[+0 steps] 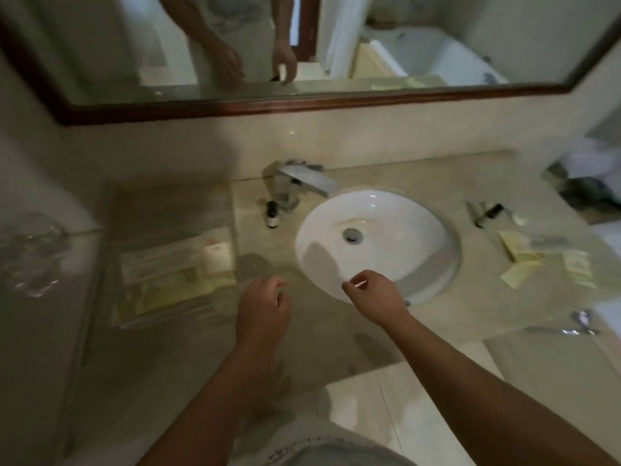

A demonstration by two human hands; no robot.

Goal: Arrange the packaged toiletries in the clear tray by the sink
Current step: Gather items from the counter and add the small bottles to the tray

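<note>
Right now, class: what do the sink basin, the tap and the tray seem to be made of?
Sink basin: probably glazed ceramic; white, glossy, bright highlights. Tap: likely polished metal; silvery, mirror-like faces. Tray: clear plastic or glass, uncertain which; the packets and counter show through its walls.

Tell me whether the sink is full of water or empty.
Empty. The sink bowl is bare white and its drain shows plainly, with no pooled water.

The left hand (pixel 265 307) hovers near the clear tray (pixel 168 203), right hand (pixel 373 294) over sink (pixel 403 223).
</note>
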